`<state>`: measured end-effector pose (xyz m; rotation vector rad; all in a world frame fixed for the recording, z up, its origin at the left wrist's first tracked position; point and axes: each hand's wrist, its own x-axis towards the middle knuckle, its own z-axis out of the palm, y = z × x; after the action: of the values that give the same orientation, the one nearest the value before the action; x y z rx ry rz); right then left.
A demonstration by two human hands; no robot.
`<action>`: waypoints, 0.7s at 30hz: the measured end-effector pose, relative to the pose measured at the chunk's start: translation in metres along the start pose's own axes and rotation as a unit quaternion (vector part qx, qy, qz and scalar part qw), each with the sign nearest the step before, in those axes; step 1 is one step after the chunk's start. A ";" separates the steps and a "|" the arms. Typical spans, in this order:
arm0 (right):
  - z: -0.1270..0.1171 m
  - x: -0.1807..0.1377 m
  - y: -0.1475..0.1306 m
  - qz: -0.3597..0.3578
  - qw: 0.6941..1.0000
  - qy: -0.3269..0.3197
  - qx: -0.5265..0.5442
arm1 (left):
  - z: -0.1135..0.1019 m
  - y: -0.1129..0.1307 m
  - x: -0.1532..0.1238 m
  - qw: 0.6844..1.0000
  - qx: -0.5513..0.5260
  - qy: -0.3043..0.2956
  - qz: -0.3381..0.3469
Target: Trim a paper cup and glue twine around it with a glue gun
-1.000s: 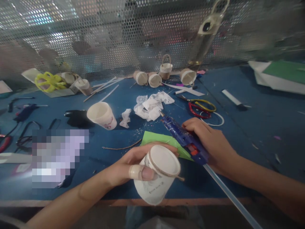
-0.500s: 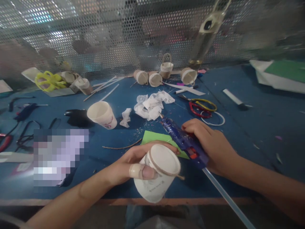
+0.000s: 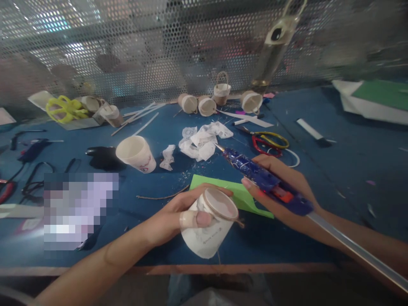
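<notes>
My left hand (image 3: 188, 212) wraps round a white paper cup (image 3: 207, 231), tilted, with its flat round end facing up and away. Brown twine (image 3: 239, 222) runs round the edge of that end, and a short tail of it sticks out at the right. A bandage covers part of my left thumb. In my right hand (image 3: 287, 187) is a blue hot glue gun (image 3: 264, 174), its metal nozzle pointing to the upper left, apart from the cup. A long clear glue stick (image 3: 357, 248) juts from its back. Green paper (image 3: 245, 199) lies on the table behind the cup.
Crumpled white paper (image 3: 204, 142) and another paper cup (image 3: 137, 154) stand beyond my hands. Scissors (image 3: 270, 142) lie at the right. Several small twine-handled cups (image 3: 207, 106) line the back by the perforated metal screen (image 3: 178, 46). Another glue gun (image 3: 32, 151) lies far left.
My right hand has moved the glue gun to the right, away from the cup, and rolled it. My left hand has lifted and tilted the cup slightly.
</notes>
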<state>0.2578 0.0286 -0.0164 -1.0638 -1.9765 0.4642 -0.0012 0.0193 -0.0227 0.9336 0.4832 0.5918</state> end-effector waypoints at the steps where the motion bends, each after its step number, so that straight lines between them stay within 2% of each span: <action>1: 0.000 0.000 0.000 -0.004 1.000 -0.001 0.004 | 0.000 0.000 0.000 1.000 -0.003 0.005 0.006; 7: -0.001 -0.001 -0.006 0.013 0.999 0.024 0.028 | 0.001 0.002 0.004 0.994 -0.088 0.039 0.050; 11: -0.003 -0.002 -0.015 -0.007 0.997 0.032 0.073 | 0.002 0.005 0.007 0.986 -0.150 0.037 0.064; 16: -0.009 -0.004 -0.010 -0.023 0.994 -0.046 0.101 | 0.004 0.009 0.009 0.987 -0.137 0.054 0.060; 21: -0.009 -0.007 -0.005 -0.029 0.990 -0.065 0.119 | 0.005 0.010 0.006 0.988 -0.084 0.104 0.072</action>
<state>0.2651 0.0193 -0.0116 -0.8411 -2.0003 0.7349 0.0033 0.0250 -0.0122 0.7543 0.5464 0.8546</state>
